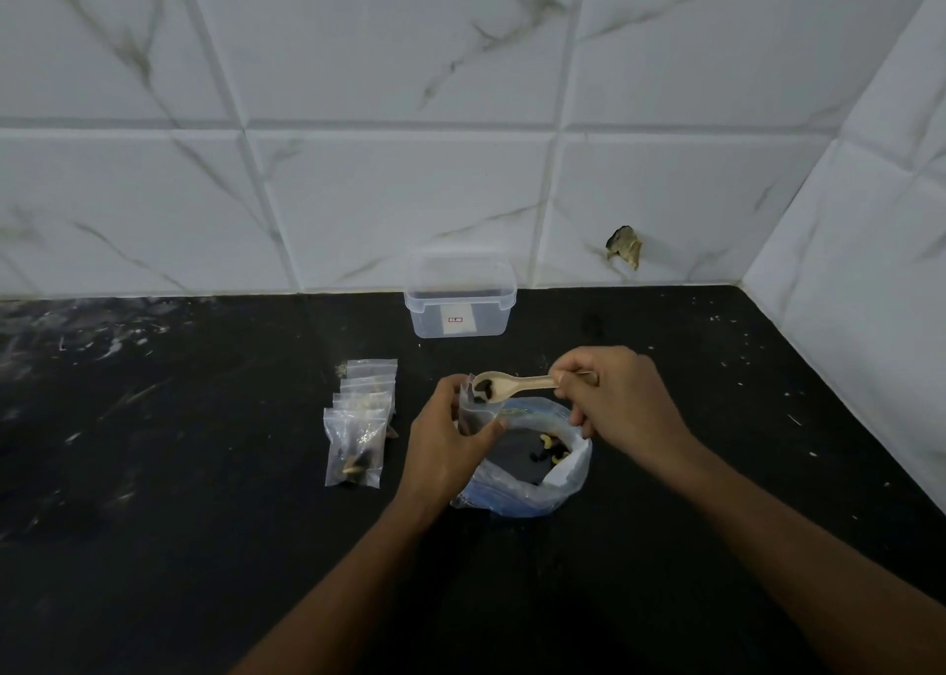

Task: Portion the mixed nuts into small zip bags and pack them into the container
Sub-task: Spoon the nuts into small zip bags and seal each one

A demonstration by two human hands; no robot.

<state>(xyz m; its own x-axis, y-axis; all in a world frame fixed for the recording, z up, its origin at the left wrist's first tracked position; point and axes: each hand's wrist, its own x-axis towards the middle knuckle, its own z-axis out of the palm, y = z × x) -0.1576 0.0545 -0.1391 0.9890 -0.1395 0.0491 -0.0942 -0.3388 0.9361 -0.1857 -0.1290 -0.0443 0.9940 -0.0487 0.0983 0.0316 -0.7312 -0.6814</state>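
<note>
The right hand [614,398] pinches the handle of a small pale wooden spoon [512,385], its bowl loaded with a few dark nuts and poised at the mouth of a small clear zip bag [473,408]. The left hand [450,434] grips that bag by its top edge, holding it open above a larger clear plastic bag of mixed nuts [532,464] that sits on the black worktop [205,521]. The step in hand looks like filling one portion; the next move calls for tipping the spoon so the nuts drop inside, not over the rim. To the left, apart from the hands, lies an overlapping row of filled small zip bags [358,428]. A clear, lidless plastic container [459,298] stands against the white marbled tile wall [460,111], seemingly with nothing packed in it yet. Nothing blocks the way to it.
</note>
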